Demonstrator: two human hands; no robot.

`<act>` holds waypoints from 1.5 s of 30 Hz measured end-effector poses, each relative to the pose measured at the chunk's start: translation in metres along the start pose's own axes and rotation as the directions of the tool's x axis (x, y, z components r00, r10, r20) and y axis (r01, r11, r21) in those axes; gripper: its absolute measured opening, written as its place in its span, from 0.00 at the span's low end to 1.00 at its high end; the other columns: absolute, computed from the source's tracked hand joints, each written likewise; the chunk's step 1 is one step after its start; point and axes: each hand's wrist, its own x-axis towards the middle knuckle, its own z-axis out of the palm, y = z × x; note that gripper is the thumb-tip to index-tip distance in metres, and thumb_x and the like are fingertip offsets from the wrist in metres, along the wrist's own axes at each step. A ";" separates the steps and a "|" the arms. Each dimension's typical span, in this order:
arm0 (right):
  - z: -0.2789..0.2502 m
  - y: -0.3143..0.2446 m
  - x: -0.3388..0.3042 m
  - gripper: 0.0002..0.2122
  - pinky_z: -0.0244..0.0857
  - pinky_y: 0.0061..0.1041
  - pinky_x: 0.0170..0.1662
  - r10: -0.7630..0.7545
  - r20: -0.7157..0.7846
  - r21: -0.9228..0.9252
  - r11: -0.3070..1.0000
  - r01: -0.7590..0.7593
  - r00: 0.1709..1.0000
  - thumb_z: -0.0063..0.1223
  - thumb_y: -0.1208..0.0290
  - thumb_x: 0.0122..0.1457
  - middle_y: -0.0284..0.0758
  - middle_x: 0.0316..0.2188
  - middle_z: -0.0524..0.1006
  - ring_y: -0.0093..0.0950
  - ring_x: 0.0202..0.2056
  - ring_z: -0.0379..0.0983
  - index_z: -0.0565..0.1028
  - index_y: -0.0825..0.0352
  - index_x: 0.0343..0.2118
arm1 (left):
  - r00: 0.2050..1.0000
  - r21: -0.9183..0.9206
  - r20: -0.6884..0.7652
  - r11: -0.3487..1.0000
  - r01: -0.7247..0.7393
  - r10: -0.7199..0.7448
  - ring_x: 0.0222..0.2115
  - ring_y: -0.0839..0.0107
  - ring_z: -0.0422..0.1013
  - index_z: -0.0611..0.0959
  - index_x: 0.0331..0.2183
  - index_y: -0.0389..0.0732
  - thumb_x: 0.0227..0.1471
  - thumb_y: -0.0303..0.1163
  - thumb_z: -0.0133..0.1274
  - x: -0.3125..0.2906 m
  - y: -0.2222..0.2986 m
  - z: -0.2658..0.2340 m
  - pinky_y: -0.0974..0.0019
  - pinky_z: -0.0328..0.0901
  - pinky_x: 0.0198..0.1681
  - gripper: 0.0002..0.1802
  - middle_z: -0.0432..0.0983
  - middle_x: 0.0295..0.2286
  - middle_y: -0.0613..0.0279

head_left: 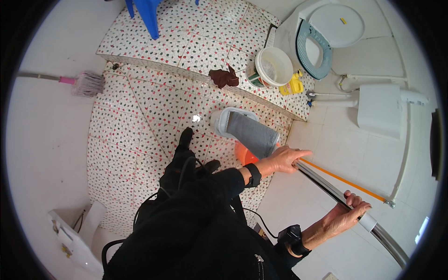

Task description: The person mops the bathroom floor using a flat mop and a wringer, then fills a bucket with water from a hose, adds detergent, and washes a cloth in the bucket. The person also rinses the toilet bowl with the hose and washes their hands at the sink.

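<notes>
One flat mop, its grey pad (254,134) overlapping the mouth of the grey-white bucket (219,123); whether the pad touches the inside, can't tell. Pad's long axis roughly in line with the metal pole (324,185): head end points up-left, the other end runs to lower right, past the person's right side. Left grip (281,160) closed round the pole right by the head, index finger extended; probably held low to steer the pad. Right grip (345,214) wrapped round the pole further up, just below the white sleeve (367,222); wide spacing likely for leverage and for taking the weight.

Orange basin (242,153) just beside the bucket, partly hidden under the pad. Bucket stands on the patterned tile floor (149,116), near the feet, presumably for easy reach. Brown cloth (224,77) draped over the step edge, maybe to drip. White pail (254,74) and yellow bottle (294,86) side by side on the step, near the toilet (317,60), likely kept clear of the feet.
</notes>
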 end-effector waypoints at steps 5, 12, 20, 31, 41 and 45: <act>0.026 -0.001 -0.006 0.17 0.56 0.26 0.34 0.046 0.037 -0.006 0.999 -0.046 0.998 0.41 0.55 0.59 0.25 0.18 0.53 0.20 0.23 0.49 0.59 0.61 0.21 | 0.997 -0.035 0.032 0.996 0.077 -0.076 0.22 0.64 0.70 0.66 0.51 0.46 0.30 0.22 0.53 -0.004 -0.013 -0.017 0.64 0.65 0.26 0.39 0.72 0.25 0.56; 0.053 -0.030 0.014 0.22 0.53 0.23 0.33 0.011 0.233 -0.015 1.000 -0.007 0.972 0.44 0.57 0.58 0.25 0.19 0.54 0.18 0.23 0.50 0.63 0.70 0.47 | 0.993 -0.031 -0.032 0.993 0.114 -0.115 0.22 0.62 0.70 0.67 0.49 0.46 0.30 0.22 0.53 0.001 -0.017 -0.036 0.63 0.65 0.26 0.37 0.72 0.23 0.54; 0.055 -0.101 0.056 0.15 0.42 0.15 0.21 -0.325 0.097 0.195 0.933 0.302 0.941 0.51 0.63 0.55 0.26 0.16 0.51 0.18 0.19 0.45 0.67 0.69 0.39 | 0.994 -0.031 -0.074 0.997 0.072 -0.074 0.24 0.63 0.70 0.69 0.49 0.46 0.30 0.24 0.52 -0.005 -0.021 -0.046 0.64 0.64 0.28 0.36 0.72 0.24 0.56; 0.119 -0.019 0.008 0.08 0.41 0.15 0.18 -0.118 0.253 0.285 0.958 0.042 0.960 0.45 0.63 0.58 0.23 0.16 0.52 0.15 0.17 0.44 0.66 0.62 0.32 | 0.974 -0.023 -0.173 0.989 0.146 -0.147 0.20 0.68 0.70 0.74 0.45 0.46 0.33 0.23 0.52 -0.016 -0.053 -0.074 0.67 0.64 0.31 0.30 0.73 0.21 0.60; 0.142 0.081 -0.036 0.04 0.54 0.21 0.26 0.146 0.334 0.135 0.970 -0.201 0.931 0.46 0.75 0.55 0.29 0.17 0.60 0.19 0.19 0.54 0.64 0.65 0.32 | 0.931 0.071 -0.357 0.991 0.115 -0.082 0.27 0.66 0.71 0.76 0.42 0.45 0.32 0.24 0.55 -0.022 -0.070 -0.080 0.63 0.63 0.37 0.27 0.75 0.23 0.64; 0.141 0.110 -0.061 0.05 0.60 0.24 0.32 0.212 0.391 0.046 0.967 -0.249 0.896 0.46 0.76 0.56 0.31 0.21 0.64 0.21 0.23 0.61 0.63 0.65 0.33 | 0.903 0.135 -0.402 0.966 0.221 -0.150 0.27 0.65 0.70 0.77 0.40 0.45 0.32 0.24 0.55 -0.035 -0.090 -0.082 0.62 0.62 0.37 0.25 0.75 0.24 0.64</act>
